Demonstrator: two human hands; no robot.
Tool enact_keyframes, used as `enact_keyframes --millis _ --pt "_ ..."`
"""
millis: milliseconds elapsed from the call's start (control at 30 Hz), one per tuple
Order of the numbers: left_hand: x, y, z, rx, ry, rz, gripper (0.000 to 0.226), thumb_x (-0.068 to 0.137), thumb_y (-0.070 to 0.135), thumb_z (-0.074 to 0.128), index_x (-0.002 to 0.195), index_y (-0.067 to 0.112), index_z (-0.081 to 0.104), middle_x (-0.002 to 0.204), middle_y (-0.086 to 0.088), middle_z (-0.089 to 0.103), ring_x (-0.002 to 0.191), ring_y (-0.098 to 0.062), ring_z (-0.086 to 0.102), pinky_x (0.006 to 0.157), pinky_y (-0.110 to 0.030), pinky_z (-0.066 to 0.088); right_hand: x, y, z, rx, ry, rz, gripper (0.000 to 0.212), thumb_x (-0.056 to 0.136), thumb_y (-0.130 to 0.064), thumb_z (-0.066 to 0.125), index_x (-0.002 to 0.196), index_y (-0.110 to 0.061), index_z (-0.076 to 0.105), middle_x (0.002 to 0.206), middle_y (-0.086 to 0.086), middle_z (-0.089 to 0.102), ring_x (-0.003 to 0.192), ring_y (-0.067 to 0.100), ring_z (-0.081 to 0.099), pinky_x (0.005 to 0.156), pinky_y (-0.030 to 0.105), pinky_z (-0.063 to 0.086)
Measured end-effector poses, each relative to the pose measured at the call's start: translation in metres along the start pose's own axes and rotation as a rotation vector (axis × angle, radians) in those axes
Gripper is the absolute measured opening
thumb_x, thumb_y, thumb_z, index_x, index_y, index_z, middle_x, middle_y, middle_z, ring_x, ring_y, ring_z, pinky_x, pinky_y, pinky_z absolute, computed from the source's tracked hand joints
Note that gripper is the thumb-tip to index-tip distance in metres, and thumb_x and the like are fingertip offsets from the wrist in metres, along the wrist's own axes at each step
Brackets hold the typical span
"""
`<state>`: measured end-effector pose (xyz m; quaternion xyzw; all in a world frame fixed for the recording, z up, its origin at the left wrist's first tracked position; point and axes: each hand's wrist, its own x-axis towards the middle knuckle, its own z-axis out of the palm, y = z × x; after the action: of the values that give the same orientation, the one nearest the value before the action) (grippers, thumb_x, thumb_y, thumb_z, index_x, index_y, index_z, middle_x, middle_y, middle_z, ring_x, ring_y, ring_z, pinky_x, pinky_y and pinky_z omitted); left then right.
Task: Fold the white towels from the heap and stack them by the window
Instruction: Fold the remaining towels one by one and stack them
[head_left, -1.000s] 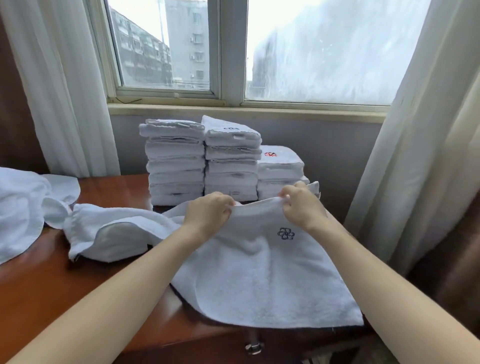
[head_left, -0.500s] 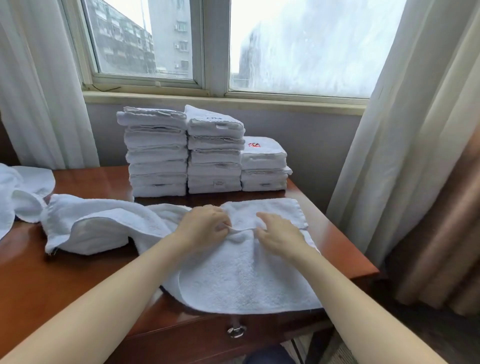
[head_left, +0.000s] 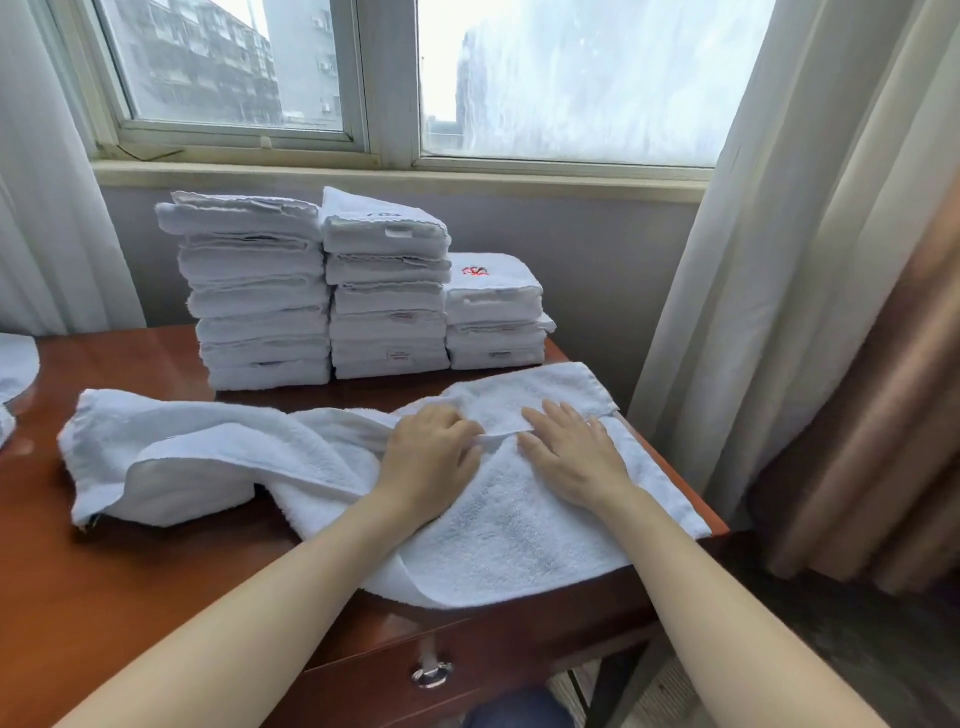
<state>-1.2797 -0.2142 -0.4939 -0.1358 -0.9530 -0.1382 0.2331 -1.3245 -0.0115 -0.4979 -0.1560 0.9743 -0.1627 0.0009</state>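
1. The white towel (head_left: 493, 519) lies on the wooden desk (head_left: 130, 597) with its long axis left to right. Its left end is rumpled and its right end doubled over.
2. The left hand (head_left: 431, 457) curls its fingers on the folded edge.
3. The right hand (head_left: 571, 460) presses flat, fingers straight.
4. Three folded towel stacks (head_left: 387, 291) stand behind, under the window (head_left: 374, 78).

The left hand (head_left: 428, 457) grips the towel (head_left: 493, 530) by its fold on the desk (head_left: 130, 571); the right hand (head_left: 571, 457) lies flat on it; stacks (head_left: 384, 291) stand behind.
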Motion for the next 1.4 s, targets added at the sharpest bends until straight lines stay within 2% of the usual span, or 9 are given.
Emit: enact_keyframes --millis 200,467,633,900,1033,1167,1267,1333,1400 --pt "0.008 0.019 0.017 0.045 -0.023 -0.076 0.030 0.097 0.035 0.047 0.121 0.025 0.061 0.115 0.004 0.057 0.112 -0.018 0.047 0.092 -0.031 0.032 0.003 0.021 -0.008 -0.002 0.003 -0.023 0.054 0.103 -0.054 0.026 0.154 -0.037 0.025 0.165 -0.007 0.012 0.152 0.010 0.002 0.122 0.043 -0.002" --pt "-0.003 0.007 -0.016 -0.012 -0.111 -0.025 0.047 0.092 0.030 0.052 0.139 0.025 0.051 0.130 0.003 0.055 0.119 -0.019 0.049 0.094 -0.032 0.038 -0.006 0.014 -0.014 0.144 0.071 -0.012 0.049 0.106 -0.044 0.028 0.153 -0.032 0.031 0.162 -0.006 0.022 0.152 0.013 0.007 0.122 0.044 0.001" --pt "-0.021 -0.040 -0.065 0.027 -0.012 -0.113 0.042 0.093 0.031 0.055 0.135 0.024 0.056 0.129 0.004 0.057 0.116 -0.019 0.054 0.096 -0.033 0.041 -0.004 -0.056 -0.017 0.289 0.194 -0.187 0.042 0.104 -0.030 0.042 0.145 -0.023 0.046 0.149 -0.003 0.047 0.147 0.019 0.026 0.120 0.044 0.018" --pt "-0.090 -0.113 -0.122 -0.049 0.164 -0.316 0.035 0.092 0.031 0.058 0.126 0.024 0.061 0.126 0.007 0.059 0.121 -0.015 0.051 0.101 -0.035 0.041 -0.004 -0.196 0.013 0.402 0.079 -0.525 0.043 0.093 -0.030 0.063 0.135 -0.027 0.056 0.134 -0.011 0.059 0.126 0.004 0.049 0.101 0.018 0.037" --pt "-0.130 -0.140 -0.140 -0.003 0.105 -0.474 0.068 0.078 0.054 0.049 0.142 0.031 0.042 0.146 0.010 0.043 0.137 -0.014 0.036 0.107 -0.038 0.037 0.001 -0.241 0.026 0.311 0.008 -0.593 0.068 0.083 -0.032 0.069 0.146 -0.028 0.044 0.147 -0.010 0.047 0.135 0.011 0.042 0.108 0.030 0.039" --pt "-0.146 -0.163 -0.142 0.074 -0.055 -0.714 0.101 0.078 0.058 0.065 0.156 0.023 0.011 0.162 -0.002 0.017 0.145 -0.027 0.027 0.112 -0.044 0.031 0.011 -0.273 0.034 0.014 0.010 -0.505 0.084 0.078 -0.038 0.067 0.152 -0.030 0.028 0.145 -0.006 0.046 0.128 0.024 0.044 0.096 0.036 0.045" --pt "-0.142 -0.174 -0.142 -0.036 -0.110 -0.866 0.116 0.077 0.061 0.068 0.157 0.019 -0.005 0.154 -0.009 0.036 0.133 -0.031 0.045 0.102 -0.043 0.043 0.015 -0.279 0.041 -0.020 0.001 -0.449 0.074 0.078 -0.038 0.066 0.146 -0.031 0.037 0.125 -0.005 0.060 0.118 0.025 0.048 0.088 0.035 0.046" --pt "-0.133 -0.178 -0.141 -0.133 -0.135 -0.887 0.116 0.080 0.048 0.070 0.155 0.019 -0.013 0.144 -0.008 0.050 0.121 -0.030 0.056 0.093 -0.041 0.048 0.014 -0.278 0.044 0.041 -0.003 -0.440 0.064 0.077 -0.034 0.065 0.139 -0.034 0.049 0.120 -0.005 0.063 0.117 0.023 0.051 0.091 0.034 0.047" --pt "-0.125 -0.175 -0.142 -0.191 -0.153 -0.824 0.098 0.083 0.033 0.066 0.156 0.026 0.002 0.133 -0.007 0.058 0.108 -0.028 0.062 0.088 -0.042 0.052 0.015 -0.276 0.040 0.167 0.044 -0.430 0.044 0.076 -0.027 0.064 0.120 -0.026 0.064 0.110 -0.002 0.068 0.109 0.023 0.057 0.087 0.038 0.050"
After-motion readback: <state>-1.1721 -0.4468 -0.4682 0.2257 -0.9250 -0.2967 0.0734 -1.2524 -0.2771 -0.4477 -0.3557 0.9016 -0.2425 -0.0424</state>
